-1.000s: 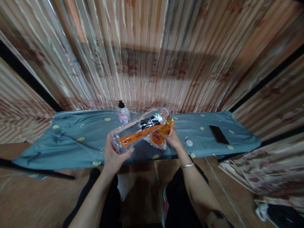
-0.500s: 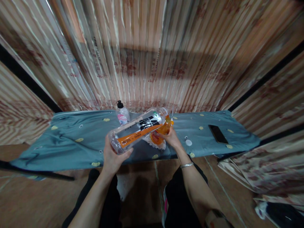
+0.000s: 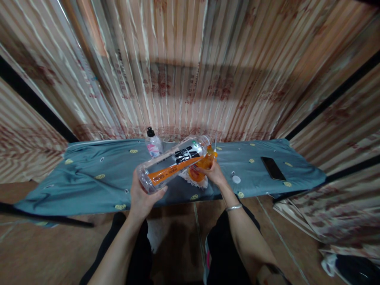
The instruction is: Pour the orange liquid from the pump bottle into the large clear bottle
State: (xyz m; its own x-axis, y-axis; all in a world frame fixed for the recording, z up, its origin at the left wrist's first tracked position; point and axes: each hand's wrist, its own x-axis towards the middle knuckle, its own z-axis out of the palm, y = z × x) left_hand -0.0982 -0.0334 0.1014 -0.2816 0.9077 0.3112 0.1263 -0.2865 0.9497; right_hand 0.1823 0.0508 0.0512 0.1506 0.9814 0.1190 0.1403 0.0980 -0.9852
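Observation:
My left hand [image 3: 143, 200] is wrapped round the base of a clear plastic bottle [image 3: 170, 163] with an orange and black label. That bottle is tilted, its uncapped mouth up and to the right, above a smaller orange bottle [image 3: 199, 171]. My right hand [image 3: 214, 172] grips the orange bottle, which leans over a white lace-edged cloth [image 3: 202, 184]. A thin pale stem with an orange fitting [image 3: 215, 154] stands up just past my right fingers. Whether the two bottle mouths touch is hard to tell. Liquid inside the clear bottle cannot be made out.
Behind the clear bottle stands a pump-topped bottle [image 3: 153, 145] with a black cap and pink label. A white cap [image 3: 236, 179] and a black phone [image 3: 272, 168] lie to the right on the blue-green cloth-covered table [image 3: 89, 190]. Striped curtains [image 3: 178, 79] hang close behind.
Hardly anything differs. Both hands hold the same bottles in nearly the same place, and the whole view has shifted very slightly.

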